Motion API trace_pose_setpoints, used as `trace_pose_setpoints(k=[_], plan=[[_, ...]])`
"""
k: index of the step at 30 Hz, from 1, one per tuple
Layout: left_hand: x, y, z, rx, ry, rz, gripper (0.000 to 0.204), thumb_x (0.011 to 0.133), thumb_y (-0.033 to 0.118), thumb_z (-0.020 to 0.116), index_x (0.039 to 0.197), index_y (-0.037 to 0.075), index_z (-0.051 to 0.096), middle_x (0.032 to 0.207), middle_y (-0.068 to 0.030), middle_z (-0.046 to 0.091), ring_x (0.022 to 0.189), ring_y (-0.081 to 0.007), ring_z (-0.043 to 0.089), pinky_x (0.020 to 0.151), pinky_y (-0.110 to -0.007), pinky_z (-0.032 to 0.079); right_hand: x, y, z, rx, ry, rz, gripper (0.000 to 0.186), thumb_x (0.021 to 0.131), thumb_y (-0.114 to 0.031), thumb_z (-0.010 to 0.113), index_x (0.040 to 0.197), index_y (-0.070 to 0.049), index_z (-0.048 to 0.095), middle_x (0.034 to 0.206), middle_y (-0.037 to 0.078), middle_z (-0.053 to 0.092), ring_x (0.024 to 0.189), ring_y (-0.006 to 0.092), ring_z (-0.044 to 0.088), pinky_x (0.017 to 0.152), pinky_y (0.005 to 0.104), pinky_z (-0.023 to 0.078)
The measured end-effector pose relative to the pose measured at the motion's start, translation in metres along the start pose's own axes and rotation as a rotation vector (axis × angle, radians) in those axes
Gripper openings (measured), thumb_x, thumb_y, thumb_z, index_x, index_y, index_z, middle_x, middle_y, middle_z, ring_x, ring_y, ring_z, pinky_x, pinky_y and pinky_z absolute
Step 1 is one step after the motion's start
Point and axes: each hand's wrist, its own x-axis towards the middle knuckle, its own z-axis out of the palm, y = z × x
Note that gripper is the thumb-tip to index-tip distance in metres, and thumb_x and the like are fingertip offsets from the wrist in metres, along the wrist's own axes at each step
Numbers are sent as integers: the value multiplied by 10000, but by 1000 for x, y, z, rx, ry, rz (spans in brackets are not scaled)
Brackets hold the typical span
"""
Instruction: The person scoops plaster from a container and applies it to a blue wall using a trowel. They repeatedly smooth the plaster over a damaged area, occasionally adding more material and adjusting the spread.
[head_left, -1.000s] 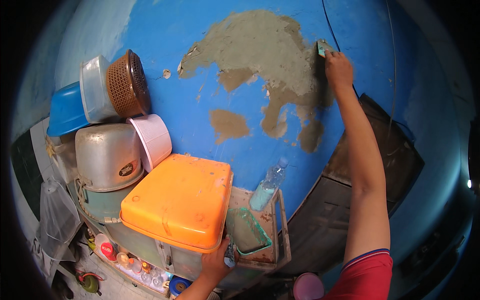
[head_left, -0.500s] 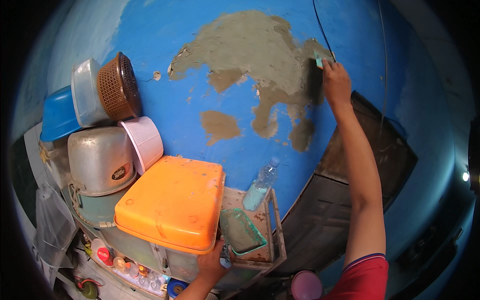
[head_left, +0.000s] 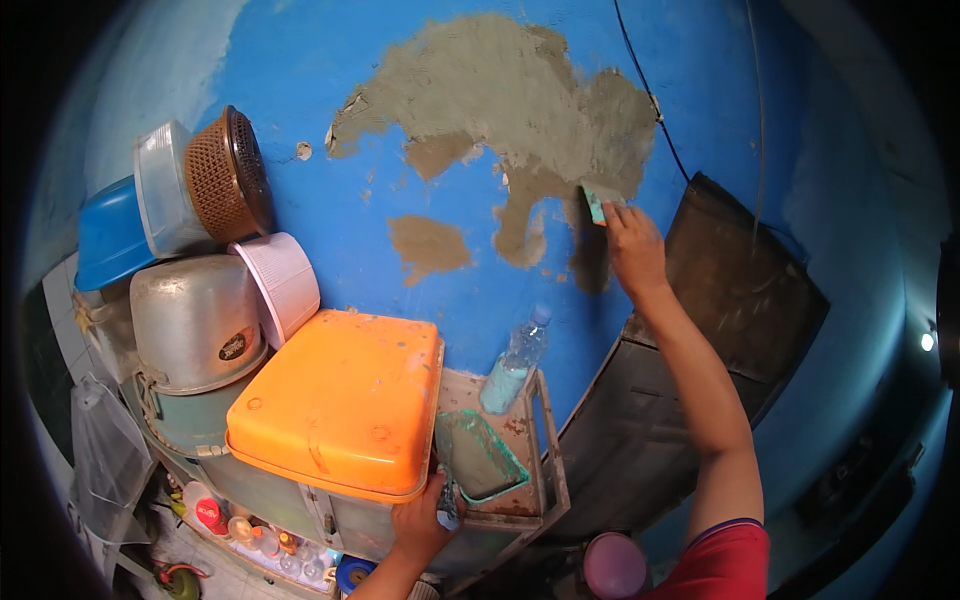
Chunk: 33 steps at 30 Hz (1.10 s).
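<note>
My right hand (head_left: 638, 248) is raised to the blue wall and grips a small green scraper (head_left: 594, 204). Its blade touches the lower right of a broad grey-brown patch of plaster (head_left: 490, 95). Low down, beside the front corner of an orange plastic lid or tub (head_left: 335, 405), my left hand (head_left: 417, 518) is closed around a small grey-blue object (head_left: 448, 508) whose kind I cannot make out. Just right of it, a green rectangular container (head_left: 485, 462) holds grey paste. Behind that container leans a clear bottle (head_left: 514, 368) with pale contents.
A metal pot (head_left: 195, 320), brown basket (head_left: 222, 180), pink basin (head_left: 283, 280) and blue tub (head_left: 115, 235) are stacked at left. To the right stands a dark cabinet (head_left: 735, 280). A black cable (head_left: 640, 75) crosses the wall. Jars fill a lower shelf.
My right hand has moved down and left along the wall with the scraper, from near the cable to the patch's lower edge. The left hand stays by the orange tub.
</note>
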Motion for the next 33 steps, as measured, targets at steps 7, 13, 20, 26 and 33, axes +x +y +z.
trace_pose_setpoints(k=[7,13,20,26,33], plan=[[-1,6,3,7,-30,-18,408,759,162,754,1122,16,640,910,-164,680,753,-353,661,664,-442,524,61,79,9,-144,56,79,402,813,-27,599,1209,31,637,1140,160,684,1010,305,626,845,395,518],[1,5,5,28,1,15,424,769,165,758,1144,14,630,919,-157,669,770,-342,648,691,-423,516,-21,25,31,-82,16,-31,423,792,-7,599,1208,68,625,1176,187,670,1024,301,626,849,383,523],[-1,3,3,45,24,32,424,783,150,749,1159,8,612,939,-162,671,802,-350,655,711,-425,519,35,59,-8,-132,106,58,271,906,-113,633,1154,-4,655,1052,112,700,954,281,643,830,386,530],[2,8,2,19,1,31,410,789,138,746,1152,5,610,948,-167,671,810,-355,655,722,-426,519,45,74,28,-165,59,63,370,843,-57,598,1201,27,634,1170,149,677,987,292,632,847,384,519],[-2,6,3,55,16,39,432,773,152,758,1158,18,616,970,-156,675,831,-343,662,735,-418,524,-70,-18,24,4,-67,-93,464,823,-45,592,1276,60,589,1253,199,631,1079,318,616,876,390,513]])
